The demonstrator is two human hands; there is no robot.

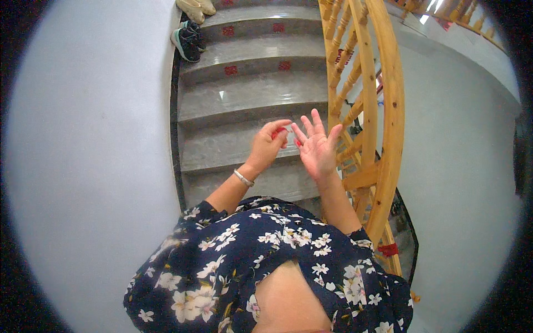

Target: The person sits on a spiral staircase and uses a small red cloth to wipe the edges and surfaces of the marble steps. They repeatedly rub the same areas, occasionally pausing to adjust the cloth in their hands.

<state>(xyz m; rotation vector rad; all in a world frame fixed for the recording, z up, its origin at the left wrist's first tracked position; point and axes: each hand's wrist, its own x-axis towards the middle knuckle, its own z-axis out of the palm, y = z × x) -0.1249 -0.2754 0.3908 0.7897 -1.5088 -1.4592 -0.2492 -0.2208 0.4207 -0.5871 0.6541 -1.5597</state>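
Note:
My left hand is in front of my chest, its fingers curled around a small red item. Blur and the fingers hide most of that item, so its kind is unclear. A silver-coloured bangle circles my left wrist. Just to the right, my right hand is raised palm towards me, fingers and thumb spread. Another bit of red shows beside its little finger; whether it touches the hand I cannot tell. The left index fingertip comes close to the right little finger.
Grey stairs with red patterned squares on some risers rise ahead. Dark sneakers and beige shoes stand along the left side. A wooden banister runs at my right, with a red cloth low on it. A pale wall borders the left.

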